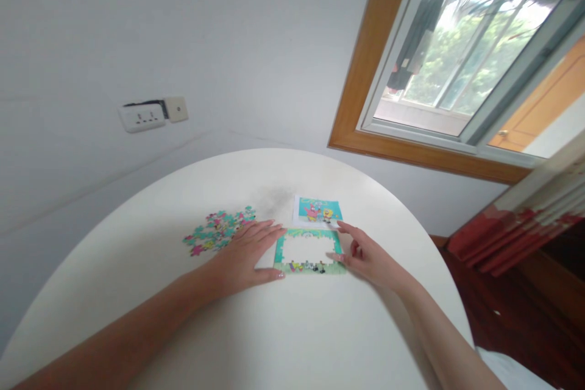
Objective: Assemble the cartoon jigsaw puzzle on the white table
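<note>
Puzzle border (308,267), left hand (244,253) alongside, right hand (367,258) opposite

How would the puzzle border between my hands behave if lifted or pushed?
The puzzle border would probably sag or break apart when lifted, since it is a narrow ring with a jagged inner edge. It is likely light, looking thin. Pushed, it should slide rather than tip, since it lies flat on the table.
</note>
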Available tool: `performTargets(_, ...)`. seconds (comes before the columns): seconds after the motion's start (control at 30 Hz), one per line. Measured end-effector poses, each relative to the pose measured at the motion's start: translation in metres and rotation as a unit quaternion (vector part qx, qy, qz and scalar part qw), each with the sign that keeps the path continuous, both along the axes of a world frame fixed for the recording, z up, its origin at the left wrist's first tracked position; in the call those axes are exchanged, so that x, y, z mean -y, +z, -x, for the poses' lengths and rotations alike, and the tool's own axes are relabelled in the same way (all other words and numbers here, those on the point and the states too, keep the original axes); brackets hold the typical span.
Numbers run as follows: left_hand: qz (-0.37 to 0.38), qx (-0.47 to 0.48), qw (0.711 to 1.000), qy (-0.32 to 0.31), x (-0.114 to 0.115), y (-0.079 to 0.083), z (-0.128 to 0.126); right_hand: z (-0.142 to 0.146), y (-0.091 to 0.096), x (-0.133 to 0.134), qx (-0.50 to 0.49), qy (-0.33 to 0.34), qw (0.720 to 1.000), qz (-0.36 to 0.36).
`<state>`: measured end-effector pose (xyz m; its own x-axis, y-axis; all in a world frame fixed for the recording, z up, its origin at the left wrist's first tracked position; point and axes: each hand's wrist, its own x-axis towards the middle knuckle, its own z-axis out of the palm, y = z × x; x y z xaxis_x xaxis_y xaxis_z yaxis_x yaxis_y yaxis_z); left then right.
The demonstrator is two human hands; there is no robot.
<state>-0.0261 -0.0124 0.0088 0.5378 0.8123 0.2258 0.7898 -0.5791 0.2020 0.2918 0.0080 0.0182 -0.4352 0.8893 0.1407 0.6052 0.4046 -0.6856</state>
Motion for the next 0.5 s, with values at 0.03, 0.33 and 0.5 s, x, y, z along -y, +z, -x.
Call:
performTargets(0.03,0.001,-0.002,1.0,0.0,0.0,0.0,0.0,0.0,0.002,0.0,-0.002,-0.003,1.0,0.009)
performTargets(0.33,-0.008,0.001,1.0,-0.006,-0.003,0.003,0.008,-0.02,0.021,0.011,-0.009,0.012,0.994,0.107)
performTargets(0.5,0.009,-0.002,1.0,-0.005,-0.004,0.0,0.011,-0.015,0.028,0.017,0.005,0.016,0.993,0.119)
